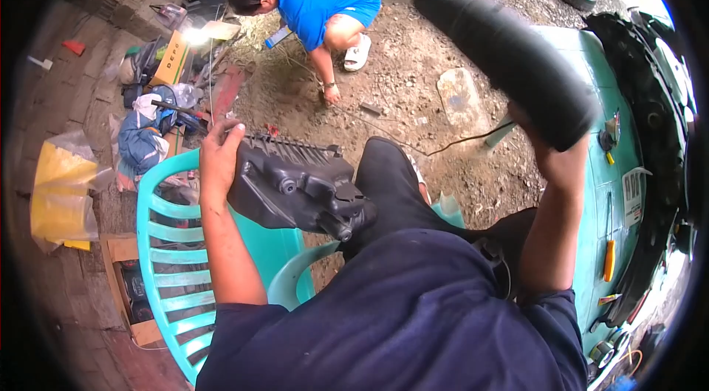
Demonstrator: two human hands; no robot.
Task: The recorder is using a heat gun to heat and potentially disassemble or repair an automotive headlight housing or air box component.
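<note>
Black tube [509,59] across right fingers [519,117]; black housing [288,186] against left fingers [234,138].

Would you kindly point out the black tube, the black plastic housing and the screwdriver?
Black tube [509,66], head view: its middle.
Black plastic housing [295,203], head view: its body.
Screwdriver [609,261], head view: its orange handle.

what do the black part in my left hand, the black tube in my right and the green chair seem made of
Black part in your left hand: probably hard moulded plastic, satin; ribs and a soft sheen.
Black tube in your right hand: rubber or plastic, matte with dull highlights; blur leaves it open.
Green chair: likely moulded plastic, slightly glossy; rounded slats and highlights.
</note>
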